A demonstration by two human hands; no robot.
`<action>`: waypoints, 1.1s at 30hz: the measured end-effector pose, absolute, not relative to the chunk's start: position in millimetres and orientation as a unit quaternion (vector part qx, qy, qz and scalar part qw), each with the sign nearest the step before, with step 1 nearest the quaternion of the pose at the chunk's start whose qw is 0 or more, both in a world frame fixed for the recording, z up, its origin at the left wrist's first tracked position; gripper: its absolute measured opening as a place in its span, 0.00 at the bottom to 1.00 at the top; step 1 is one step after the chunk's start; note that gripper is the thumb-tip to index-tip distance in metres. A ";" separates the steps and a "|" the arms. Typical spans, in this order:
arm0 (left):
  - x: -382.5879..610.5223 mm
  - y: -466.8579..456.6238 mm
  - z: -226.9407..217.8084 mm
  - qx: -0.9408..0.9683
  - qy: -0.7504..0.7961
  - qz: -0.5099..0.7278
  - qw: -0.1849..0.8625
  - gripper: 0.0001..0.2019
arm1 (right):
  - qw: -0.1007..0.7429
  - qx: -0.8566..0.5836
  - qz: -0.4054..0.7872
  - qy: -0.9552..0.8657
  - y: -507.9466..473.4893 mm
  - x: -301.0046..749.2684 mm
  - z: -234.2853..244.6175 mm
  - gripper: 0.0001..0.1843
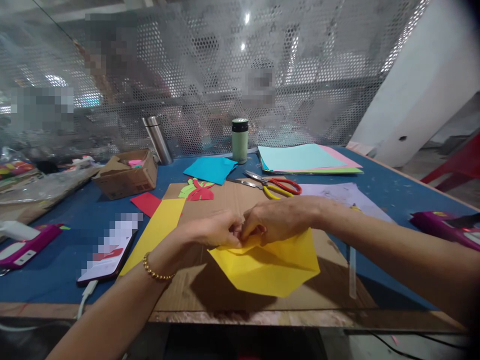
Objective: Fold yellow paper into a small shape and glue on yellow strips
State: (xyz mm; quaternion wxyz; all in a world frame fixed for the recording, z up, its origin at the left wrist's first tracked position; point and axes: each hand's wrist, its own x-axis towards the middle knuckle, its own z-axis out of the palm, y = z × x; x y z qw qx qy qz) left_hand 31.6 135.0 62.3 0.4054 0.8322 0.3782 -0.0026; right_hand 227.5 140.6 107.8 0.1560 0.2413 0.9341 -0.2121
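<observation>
My left hand (222,229) and my right hand (268,220) meet over the cardboard sheet (180,280), both closed on the upper edge of a folded yellow paper (270,275). The fingertips pinch close together, and the exact fold between them is hidden. The paper hangs tilted toward me, casting a shadow on the cardboard. Left of my left hand lies a flat yellow paper strip (157,230). Just beyond my hands rest red-handled scissors (285,186) and yellow-handled scissors (272,192). Red and green cut paper pieces (198,190) lie at the cardboard's far edge.
A phone (112,250) with a cable lies at left. Purple glue guns (30,245) sit at both sides. Farther back stand a cardboard box (129,175), a steel flask (157,140), a green tumbler (240,142), blue paper (210,169) and a stack of coloured sheets (303,157).
</observation>
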 end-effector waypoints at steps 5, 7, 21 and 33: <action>44.4 127.1 66.2 0.825 0.462 -0.030 0.323 0.09 | 0.160 0.246 -0.203 0.934 140.4 227.5 110.5 0.23; 45.5 126.0 65.1 0.826 0.478 -0.021 0.299 0.11 | 0.185 0.282 -0.198 0.920 137.7 227.7 115.6 0.20; 44.7 129.1 52.2 0.833 0.418 0.020 0.362 0.08 | 0.241 0.348 -0.119 0.898 130.8 216.1 114.0 0.17; 38.7 123.0 65.0 0.811 0.372 0.065 0.447 0.10 | 0.119 0.408 -0.165 0.890 124.3 234.6 116.0 0.10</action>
